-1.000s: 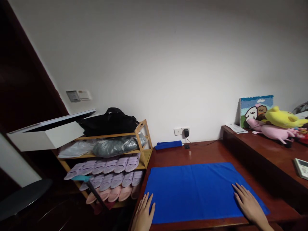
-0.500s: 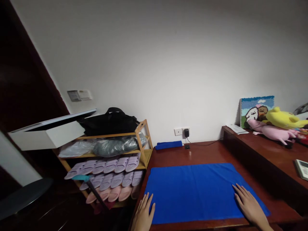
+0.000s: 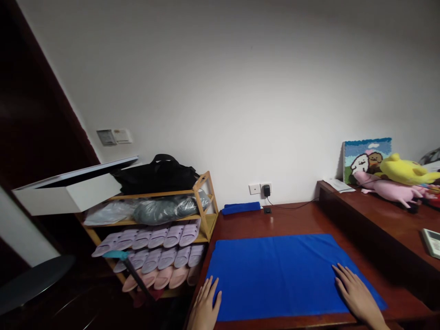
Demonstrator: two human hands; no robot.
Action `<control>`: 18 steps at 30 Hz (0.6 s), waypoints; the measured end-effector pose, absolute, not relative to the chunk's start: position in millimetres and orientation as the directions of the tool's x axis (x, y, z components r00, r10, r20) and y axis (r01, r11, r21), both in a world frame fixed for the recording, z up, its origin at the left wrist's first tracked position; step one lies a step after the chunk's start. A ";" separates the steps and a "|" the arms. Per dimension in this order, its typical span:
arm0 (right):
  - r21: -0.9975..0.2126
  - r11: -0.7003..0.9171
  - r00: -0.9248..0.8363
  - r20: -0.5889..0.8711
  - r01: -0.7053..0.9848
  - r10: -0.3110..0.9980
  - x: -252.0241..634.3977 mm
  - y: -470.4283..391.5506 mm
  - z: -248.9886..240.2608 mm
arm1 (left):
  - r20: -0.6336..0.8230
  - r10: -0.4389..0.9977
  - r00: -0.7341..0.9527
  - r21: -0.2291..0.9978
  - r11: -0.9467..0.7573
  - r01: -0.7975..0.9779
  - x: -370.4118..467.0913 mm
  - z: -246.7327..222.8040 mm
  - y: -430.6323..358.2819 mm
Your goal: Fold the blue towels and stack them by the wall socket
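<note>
A blue cloth (image 3: 278, 277) lies spread out on the reddish-brown wooden desk (image 3: 295, 217), with a few faint creases in it. My left hand (image 3: 207, 302) rests at the cloth's near left edge, fingers stretched forward and thumb apart. On the right part of the cloth, my right hand (image 3: 354, 288) lies flat with its fingers extended. Neither hand grips anything. Toward the back of the desk, against the wall, sits a folded blue cloth (image 3: 241, 207).
Left of the desk stands a wooden rack (image 3: 204, 201) with slippers (image 3: 158, 236), a black bag (image 3: 158, 174) and a white box (image 3: 68, 197). A plugged-in adapter (image 3: 266, 190) trails a cable. On the raised right surface are plush toys (image 3: 388, 185) and a calculator (image 3: 432, 242).
</note>
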State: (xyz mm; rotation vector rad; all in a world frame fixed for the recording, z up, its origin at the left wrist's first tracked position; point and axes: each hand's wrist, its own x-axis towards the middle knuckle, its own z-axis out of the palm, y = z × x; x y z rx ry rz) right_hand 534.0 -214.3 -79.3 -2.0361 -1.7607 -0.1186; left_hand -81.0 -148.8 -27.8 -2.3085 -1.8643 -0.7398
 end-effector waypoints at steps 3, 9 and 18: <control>-0.273 -0.098 0.190 0.336 0.957 0.922 532.9 -214.7 -78.0 | 0.418 0.897 0.143 0.236 -0.259 0.937 -81.2 -28.8 -148.5; -0.265 -0.088 0.180 0.348 0.960 0.920 532.5 -214.5 -76.6 | 0.435 0.889 0.145 0.239 -0.269 0.933 -83.0 -31.8 -147.1; -0.248 -0.080 0.166 0.351 0.965 0.921 535.3 -213.1 -80.5 | 0.444 0.886 0.135 0.241 -0.263 0.934 -82.1 -31.4 -146.8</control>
